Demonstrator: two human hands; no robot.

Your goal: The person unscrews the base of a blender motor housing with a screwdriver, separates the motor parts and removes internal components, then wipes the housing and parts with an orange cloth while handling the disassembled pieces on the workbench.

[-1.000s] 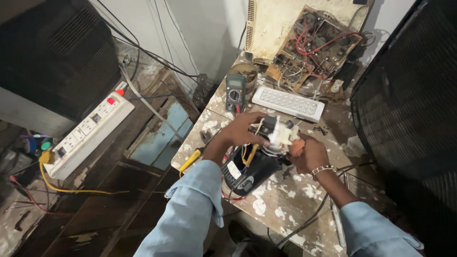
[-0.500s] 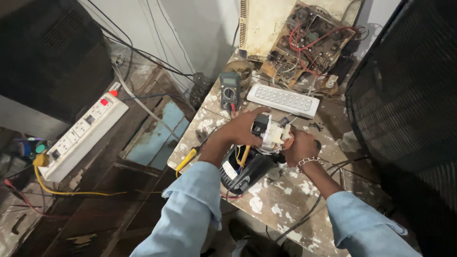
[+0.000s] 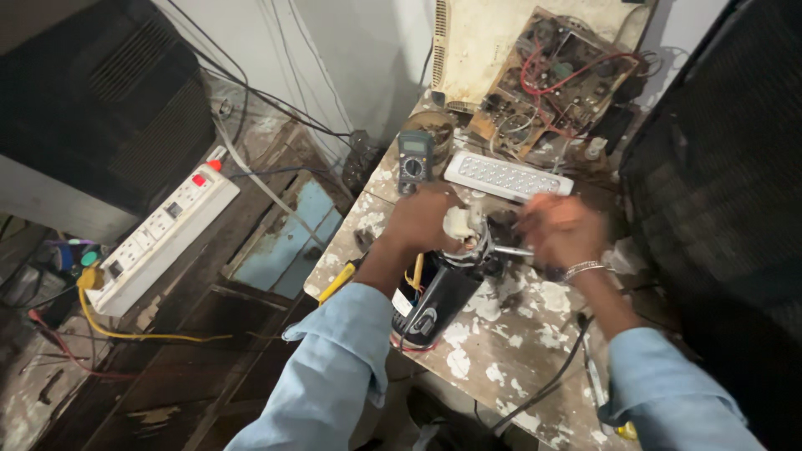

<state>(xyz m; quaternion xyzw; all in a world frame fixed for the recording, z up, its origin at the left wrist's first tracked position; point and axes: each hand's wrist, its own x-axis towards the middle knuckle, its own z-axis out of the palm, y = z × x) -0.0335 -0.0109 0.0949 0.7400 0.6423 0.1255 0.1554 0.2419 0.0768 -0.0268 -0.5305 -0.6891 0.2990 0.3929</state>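
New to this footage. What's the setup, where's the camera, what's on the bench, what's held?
No machine here: a person works with two bare hands, filmed by a camera on their head looking down. The left hand holds a black cylindrical motor by its top end; the right hand, blurred, is at a metal shaft sticking out of it. On the paint-spattered table lie a multimeter, a white LED panel and an old circuit board. A white power strip sits to the left.

Before you, a paint-spattered desk [image 3: 501,351] against a pale wall [image 3: 351,58], dark wooden floor [image 3: 192,367] to your left.
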